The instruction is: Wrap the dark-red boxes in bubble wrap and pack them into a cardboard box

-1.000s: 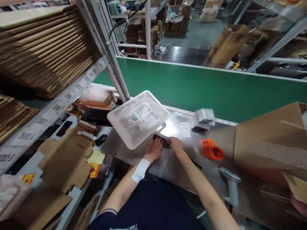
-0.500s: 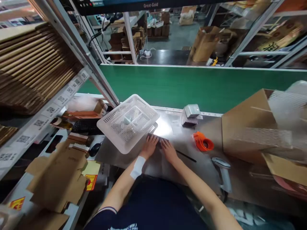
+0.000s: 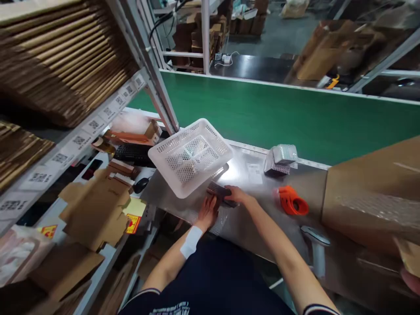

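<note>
A small dark box is between my hands, low over the steel table and tilted. My right hand grips its right end with curled fingers. My left hand is against its near left side, its fingers bent and partly hidden by motion and shadow. Beneath and just nearer to me lies what looks like clear bubble wrap. The white perforated basket sits just beyond my left hand, to the left. To the right of my hands are small bubble-wrapped boxes, stacked, and an orange tape dispenser.
A green conveyor belt runs behind the steel table. At right are a barcode scanner and a large cardboard box. Flattened cartons fill the left shelf. A mouse and keyboard lie left.
My hands were lying flat on the table; now they hold a dark box. My right hand has lifted and curled around it. The camera view has turned, shifting the surroundings rightward.
</note>
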Available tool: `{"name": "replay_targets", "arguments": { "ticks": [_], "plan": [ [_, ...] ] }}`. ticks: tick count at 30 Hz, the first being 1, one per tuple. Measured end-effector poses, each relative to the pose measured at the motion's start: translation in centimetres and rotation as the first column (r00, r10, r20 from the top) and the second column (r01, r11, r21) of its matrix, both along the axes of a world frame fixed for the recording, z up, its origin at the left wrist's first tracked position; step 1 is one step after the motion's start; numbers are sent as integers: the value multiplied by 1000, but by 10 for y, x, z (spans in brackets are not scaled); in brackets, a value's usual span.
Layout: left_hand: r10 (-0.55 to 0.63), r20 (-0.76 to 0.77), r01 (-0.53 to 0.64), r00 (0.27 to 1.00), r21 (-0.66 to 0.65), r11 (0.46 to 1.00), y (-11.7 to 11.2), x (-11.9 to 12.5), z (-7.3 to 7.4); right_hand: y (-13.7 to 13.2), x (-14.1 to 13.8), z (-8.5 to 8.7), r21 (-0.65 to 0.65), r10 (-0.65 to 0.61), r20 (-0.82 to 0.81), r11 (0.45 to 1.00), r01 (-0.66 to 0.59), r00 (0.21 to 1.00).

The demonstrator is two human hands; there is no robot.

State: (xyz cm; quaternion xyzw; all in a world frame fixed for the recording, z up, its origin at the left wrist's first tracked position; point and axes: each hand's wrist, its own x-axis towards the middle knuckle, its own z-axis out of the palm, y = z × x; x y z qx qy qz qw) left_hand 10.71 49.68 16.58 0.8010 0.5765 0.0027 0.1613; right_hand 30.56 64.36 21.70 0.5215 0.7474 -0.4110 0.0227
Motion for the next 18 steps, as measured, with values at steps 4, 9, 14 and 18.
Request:
{"name": "replay_targets", "arguments": {
  "ticks": [4,9,14,18],
  "plan": [
    [42,66,-36,997,-85,996,-8,2,-3,-14,-4,-4,-39,81,9,996,-80,997],
    [51,112,-41,992,-95,995,-11,2,1,-22,-6,-5,-19,100,-30,995,-101,994],
    [51,131,-37,990,-108,993,-27,-7,-4,-46,-23,-4,44,64,155,996,-72,986],
    [41,134,-21,990,-148,989,-33,-5,-7,-71,-37,-2,128,54,284,987,-94,957]
  ]
}}
